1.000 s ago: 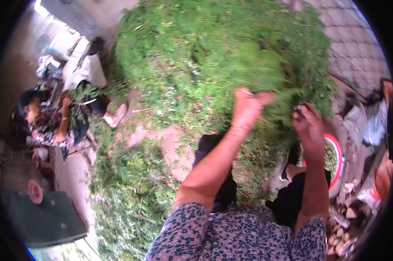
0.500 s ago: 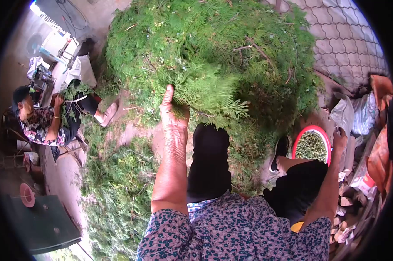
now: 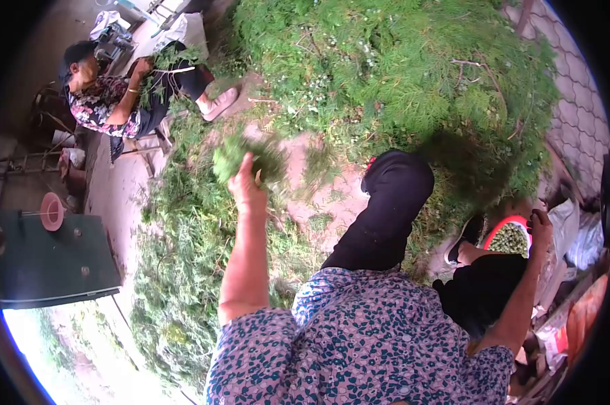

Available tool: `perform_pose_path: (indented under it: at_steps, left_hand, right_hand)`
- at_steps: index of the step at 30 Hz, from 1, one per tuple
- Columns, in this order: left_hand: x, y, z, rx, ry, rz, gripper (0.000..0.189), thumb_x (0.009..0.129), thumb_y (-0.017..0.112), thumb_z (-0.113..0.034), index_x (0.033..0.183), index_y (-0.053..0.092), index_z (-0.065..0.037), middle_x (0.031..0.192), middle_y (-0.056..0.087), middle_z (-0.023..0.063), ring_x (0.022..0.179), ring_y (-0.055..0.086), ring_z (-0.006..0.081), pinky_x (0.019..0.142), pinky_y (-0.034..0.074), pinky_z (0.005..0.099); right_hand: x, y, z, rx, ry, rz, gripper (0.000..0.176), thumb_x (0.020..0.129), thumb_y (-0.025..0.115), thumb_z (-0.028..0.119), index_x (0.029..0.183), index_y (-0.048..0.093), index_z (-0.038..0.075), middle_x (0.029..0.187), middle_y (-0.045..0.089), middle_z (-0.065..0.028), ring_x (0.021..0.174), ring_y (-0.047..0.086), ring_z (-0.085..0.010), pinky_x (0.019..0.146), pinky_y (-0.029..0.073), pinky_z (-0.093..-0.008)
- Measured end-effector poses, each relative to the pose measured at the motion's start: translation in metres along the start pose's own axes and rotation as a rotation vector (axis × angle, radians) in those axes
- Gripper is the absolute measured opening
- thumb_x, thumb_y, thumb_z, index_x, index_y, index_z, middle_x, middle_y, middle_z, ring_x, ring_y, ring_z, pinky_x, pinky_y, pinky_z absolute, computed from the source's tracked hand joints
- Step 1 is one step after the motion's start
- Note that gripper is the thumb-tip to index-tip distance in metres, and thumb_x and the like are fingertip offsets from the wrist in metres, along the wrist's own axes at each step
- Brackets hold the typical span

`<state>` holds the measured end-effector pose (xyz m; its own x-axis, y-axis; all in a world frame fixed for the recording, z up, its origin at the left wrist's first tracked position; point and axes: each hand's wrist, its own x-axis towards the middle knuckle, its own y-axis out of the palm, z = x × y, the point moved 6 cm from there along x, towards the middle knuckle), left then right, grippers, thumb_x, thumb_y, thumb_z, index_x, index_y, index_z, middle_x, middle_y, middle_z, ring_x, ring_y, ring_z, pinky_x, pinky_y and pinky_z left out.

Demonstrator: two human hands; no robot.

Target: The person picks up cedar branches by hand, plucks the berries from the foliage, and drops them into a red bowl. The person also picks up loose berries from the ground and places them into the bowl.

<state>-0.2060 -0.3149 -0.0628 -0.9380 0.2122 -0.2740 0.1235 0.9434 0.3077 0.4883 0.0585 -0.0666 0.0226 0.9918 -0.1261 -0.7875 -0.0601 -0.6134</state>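
My left hand [image 3: 248,189] is closed around a leafy green conifer sprig [image 3: 232,154], probably cypress or arborvitae, which is blurred by motion. The sprig is above the ground, left of my bent knee. Out to the right, my right hand [image 3: 540,228] hangs beside a red-rimmed basin [image 3: 498,227] of small round green cones or berries [image 3: 509,240]. Its fingers are curled together, and what they hold, if anything, is too small to make out. A large heap of the same green branches [image 3: 399,74] lies in front of me.
More cut branches [image 3: 176,297] cover the ground at left. A seated person [image 3: 109,101] handles a branch there. A dark green table [image 3: 52,260] with a pink bowl [image 3: 52,211] stands lower left. Sacks [image 3: 584,239] lie right of the basin.
My left hand has swung left and down with the sprig, away from the large heap. The view has turned, so the person and table sit farther right. My right hand stays near the basin.
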Motion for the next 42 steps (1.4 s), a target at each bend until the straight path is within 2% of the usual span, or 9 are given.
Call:
perform_pose_path:
  at_steps: [9, 13, 19, 22, 24, 25, 27, 36, 42]
  left_hand:
    - [-0.08, -0.458, -0.217, 0.548, 0.214, -1.08, 0.033, 0.079, 0.058, -0.015, 0.107, 0.053, 0.001, 0.1, 0.059, 0.0117, 0.087, 0.057, 0.0233, 0.074, 0.05, 0.0336]
    - [-0.154, -0.536, -0.262, 0.517, 0.265, -1.337, 0.034, 0.083, 0.052, -0.017, 0.11, 0.049, 0.004, 0.097, 0.059, 0.0132, 0.08, 0.058, 0.0219, 0.067, 0.05, 0.0315]
    - [0.006, -0.461, -0.15, 0.111, 0.14, -0.7, 0.036, 0.088, 0.044, -0.019, 0.113, 0.042, 0.007, 0.091, 0.058, 0.0154, 0.07, 0.058, 0.0197, 0.057, 0.049, 0.0285]
    - [0.051, -0.244, -0.078, 0.21, -0.006, -0.459, 0.023, 0.087, 0.046, -0.014, 0.098, 0.057, 0.003, 0.087, 0.062, 0.0103, 0.072, 0.057, 0.0153, 0.058, 0.048, 0.0248]
    - [0.027, -0.065, -0.072, 1.737, 0.419, 0.124, 0.023, 0.086, 0.051, -0.016, 0.1, 0.057, 0.001, 0.092, 0.062, 0.0086, 0.077, 0.058, 0.018, 0.065, 0.049, 0.0262]
    - [-0.005, 0.0, -0.07, 1.533, 0.621, 0.226, 0.024, 0.086, 0.051, -0.014, 0.105, 0.056, 0.0, 0.099, 0.061, 0.0093, 0.084, 0.059, 0.0209, 0.073, 0.049, 0.0298]
    - [-0.005, 0.041, -0.032, 0.279, 0.027, 0.375, 0.022, 0.086, 0.052, -0.014, 0.103, 0.058, -0.002, 0.103, 0.06, 0.0094, 0.088, 0.059, 0.0214, 0.078, 0.049, 0.0337]
    - [0.038, -0.134, 0.166, 0.645, -0.288, 0.121, 0.034, 0.076, 0.054, -0.006, 0.109, 0.053, 0.004, 0.077, 0.06, 0.0059, 0.057, 0.05, 0.0086, 0.05, 0.039, 0.0199]
    - [0.034, -0.212, 0.249, 0.437, -0.601, -0.193, 0.032, 0.078, 0.051, 0.0, 0.11, 0.05, -0.005, 0.093, 0.058, 0.0075, 0.076, 0.056, 0.0161, 0.058, 0.046, 0.0276]
  right_hand:
    - [0.009, -0.002, -0.006, 0.034, -0.046, -0.021, 0.023, 0.084, 0.052, 0.013, 0.104, 0.059, 0.004, 0.081, 0.059, -0.0035, 0.061, 0.056, -0.0097, 0.049, 0.044, -0.0213]
    - [0.022, -0.003, -0.024, 0.132, -0.019, -0.008, 0.024, 0.084, 0.053, 0.012, 0.105, 0.059, 0.002, 0.082, 0.059, -0.0036, 0.062, 0.056, -0.0101, 0.049, 0.044, -0.0209]
    - [-0.005, 0.015, 0.037, -0.022, -0.252, -0.022, 0.018, 0.084, 0.056, 0.014, 0.096, 0.062, 0.003, 0.067, 0.055, -0.001, 0.052, 0.048, -0.0073, 0.047, 0.04, -0.0225]
    - [-0.015, 0.027, 0.048, -0.042, -0.178, 0.09, 0.016, 0.084, 0.055, 0.016, 0.089, 0.062, 0.002, 0.065, 0.053, 0.0004, 0.054, 0.049, -0.0067, 0.047, 0.038, -0.0214]
    - [-0.024, 0.044, 0.054, 0.017, -0.105, 0.144, 0.016, 0.084, 0.055, 0.014, 0.09, 0.062, 0.002, 0.07, 0.055, -0.0002, 0.056, 0.05, -0.0072, 0.049, 0.04, -0.0217]
    - [-0.034, 0.053, 0.065, -0.045, -0.132, 0.142, 0.016, 0.084, 0.054, 0.015, 0.091, 0.061, 0.002, 0.071, 0.056, -0.0003, 0.057, 0.051, -0.0071, 0.049, 0.041, -0.021]
    - [-0.043, 0.058, 0.068, -0.107, -0.157, 0.139, 0.016, 0.084, 0.054, 0.015, 0.092, 0.061, 0.003, 0.073, 0.057, -0.0004, 0.058, 0.052, -0.007, 0.05, 0.042, -0.0204]
    - [-0.058, 0.058, 0.055, -0.179, -0.051, 0.197, 0.022, 0.084, 0.053, 0.015, 0.099, 0.06, 0.0, 0.075, 0.059, -0.0021, 0.061, 0.055, -0.0094, 0.054, 0.043, -0.0221]
    - [-0.066, 0.063, 0.036, -0.385, 0.043, 0.21, 0.023, 0.082, 0.053, 0.015, 0.095, 0.06, -0.002, 0.068, 0.058, -0.0045, 0.059, 0.053, -0.0105, 0.056, 0.042, -0.0257]
